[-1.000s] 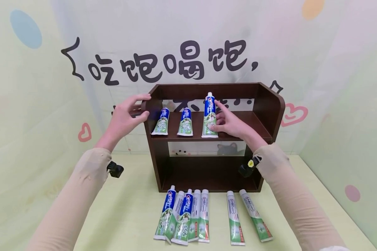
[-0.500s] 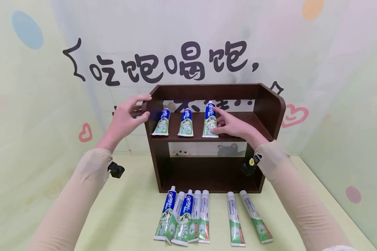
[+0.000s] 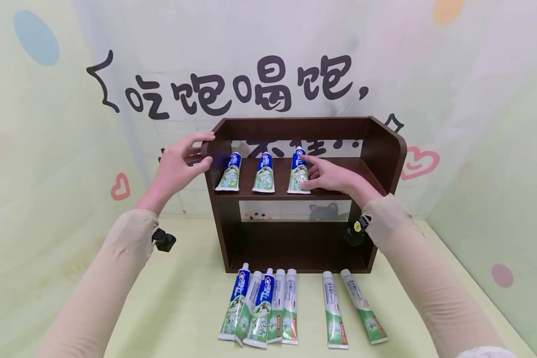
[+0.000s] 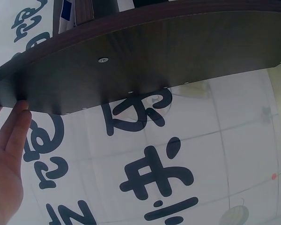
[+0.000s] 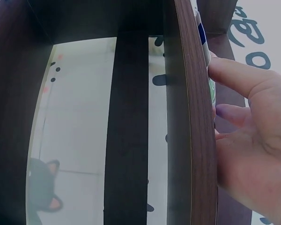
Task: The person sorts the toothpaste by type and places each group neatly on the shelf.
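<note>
A brown two-tier shelf rack [image 3: 291, 196] stands on the table. My left hand [image 3: 179, 161] grips the upper front part of its left side panel, thumb on the front edge; in the left wrist view straight fingers [image 4: 19, 126] touch the panel's outer face. Three blue-green toothpaste tubes lie on the upper tier: one at the left [image 3: 230, 171], one in the middle [image 3: 264, 172], one to the right [image 3: 298, 171]. My right hand [image 3: 331, 176] holds this right-hand tube, forefinger near its cap end and thumb low down. The right wrist view shows the tube mostly hidden behind the shelf board.
In front of the rack, several tubes overlap on the table, including a blue-green toothpaste tube [image 3: 260, 311] and a white-green tube [image 3: 290, 308]. Two more white-green tubes, one straight [image 3: 334, 311] and one slanted [image 3: 363, 307], lie further right. A printed curtain [image 3: 268, 30] hangs behind.
The right-hand toothpaste tube's cap end has tipped back and down onto the upper tier, my right forefinger following it. My left hand stays on the side panel.
</note>
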Motion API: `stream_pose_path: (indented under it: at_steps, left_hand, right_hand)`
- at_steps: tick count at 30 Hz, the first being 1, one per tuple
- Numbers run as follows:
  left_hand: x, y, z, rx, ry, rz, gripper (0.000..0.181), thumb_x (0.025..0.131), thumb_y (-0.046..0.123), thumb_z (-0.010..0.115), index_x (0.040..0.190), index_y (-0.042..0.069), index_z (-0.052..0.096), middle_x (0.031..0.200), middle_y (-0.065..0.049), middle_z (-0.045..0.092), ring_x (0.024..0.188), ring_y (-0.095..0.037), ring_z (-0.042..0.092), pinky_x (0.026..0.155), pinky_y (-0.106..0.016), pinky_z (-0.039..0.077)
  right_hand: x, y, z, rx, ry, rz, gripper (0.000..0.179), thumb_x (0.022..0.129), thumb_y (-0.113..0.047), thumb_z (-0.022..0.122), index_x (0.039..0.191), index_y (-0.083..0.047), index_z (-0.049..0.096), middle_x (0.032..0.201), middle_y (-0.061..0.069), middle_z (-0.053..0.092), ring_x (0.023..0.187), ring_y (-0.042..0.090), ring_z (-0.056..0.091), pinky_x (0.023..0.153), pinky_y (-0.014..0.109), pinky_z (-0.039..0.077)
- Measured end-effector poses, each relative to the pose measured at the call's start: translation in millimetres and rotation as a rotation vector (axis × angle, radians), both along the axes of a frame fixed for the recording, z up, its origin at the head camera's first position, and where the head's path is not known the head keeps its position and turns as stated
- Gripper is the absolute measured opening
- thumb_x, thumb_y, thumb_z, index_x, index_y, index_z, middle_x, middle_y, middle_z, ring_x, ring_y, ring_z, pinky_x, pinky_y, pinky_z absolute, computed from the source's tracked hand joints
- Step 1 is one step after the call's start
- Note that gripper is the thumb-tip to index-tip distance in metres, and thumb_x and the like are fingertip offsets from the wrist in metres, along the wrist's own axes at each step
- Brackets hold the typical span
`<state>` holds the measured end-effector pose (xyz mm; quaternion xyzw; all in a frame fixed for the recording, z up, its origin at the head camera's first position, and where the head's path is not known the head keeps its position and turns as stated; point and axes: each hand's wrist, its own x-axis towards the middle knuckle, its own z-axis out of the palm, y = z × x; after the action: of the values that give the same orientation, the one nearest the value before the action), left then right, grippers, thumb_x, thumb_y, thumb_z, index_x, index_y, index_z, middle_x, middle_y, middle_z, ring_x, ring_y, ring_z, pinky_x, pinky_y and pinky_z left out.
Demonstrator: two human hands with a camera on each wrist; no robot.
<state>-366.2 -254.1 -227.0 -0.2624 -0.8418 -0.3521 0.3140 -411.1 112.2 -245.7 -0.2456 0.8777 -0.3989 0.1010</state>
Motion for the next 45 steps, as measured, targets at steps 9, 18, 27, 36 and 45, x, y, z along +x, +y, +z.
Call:
stream_pose_path:
  at_steps: [9, 18, 27, 36, 45]
  left_hand:
    - [1.2, -0.3, 0.9, -0.003, -0.008, 0.001, 0.048, 0.089, 0.01, 0.07, 0.134, 0.023, 0.06, 0.141, 0.003, 0.059, 0.113, -0.026, 0.069, 0.091, -0.015, 0.056]
    - [-0.7, -1.8, -0.5, -0.012, -0.008, -0.003, 0.048, 0.09, 0.01, 0.069, 0.135, 0.023, 0.06, 0.142, 0.003, 0.058, 0.115, -0.029, 0.068, 0.09, -0.016, 0.056]
    - [-0.9, -0.2, -1.1, -0.011, 0.0, -0.007, 0.046, 0.09, 0.01, 0.068, 0.134, 0.022, 0.06, 0.14, 0.001, 0.06, 0.112, -0.028, 0.069, 0.091, -0.017, 0.056]
    - [0.1, -1.7, -1.2, -0.007, -0.007, 0.002, 0.047, 0.09, 0.01, 0.068, 0.135, 0.022, 0.06, 0.142, 0.002, 0.059, 0.113, -0.028, 0.069, 0.092, -0.02, 0.057]
    - [0.0, 0.6, 1.2, -0.017, -0.012, 0.017, 0.045, 0.09, 0.011, 0.068, 0.134, 0.02, 0.061, 0.14, 0.002, 0.061, 0.11, -0.028, 0.07, 0.093, -0.03, 0.058]
  right_hand:
    - [1.4, 0.1, 0.2, 0.008, 0.003, -0.003, 0.085, 0.092, -0.017, 0.069, 0.159, -0.018, 0.017, 0.139, 0.022, 0.047, 0.124, 0.033, 0.05, 0.11, 0.047, 0.046]
    - [2.9, 1.6, 1.0, 0.029, 0.007, -0.01, 0.082, 0.092, -0.02, 0.07, 0.159, -0.019, 0.021, 0.139, 0.02, 0.048, 0.123, 0.032, 0.049, 0.109, 0.046, 0.045]
    - [-0.9, 4.8, -2.5, 0.046, 0.021, 0.003, 0.08, 0.092, -0.022, 0.07, 0.158, -0.016, 0.023, 0.139, 0.021, 0.048, 0.122, 0.032, 0.048, 0.109, 0.046, 0.044]
    - [-1.3, 3.4, -3.1, 0.028, 0.032, 0.005, 0.079, 0.092, -0.02, 0.07, 0.157, -0.015, 0.026, 0.141, 0.019, 0.045, 0.123, 0.032, 0.047, 0.111, 0.046, 0.044]
    - [-0.1, 3.9, -2.3, 0.04, 0.044, 0.0, 0.077, 0.092, -0.02, 0.069, 0.157, -0.014, 0.027, 0.146, 0.019, 0.04, 0.127, 0.035, 0.046, 0.114, 0.05, 0.041]
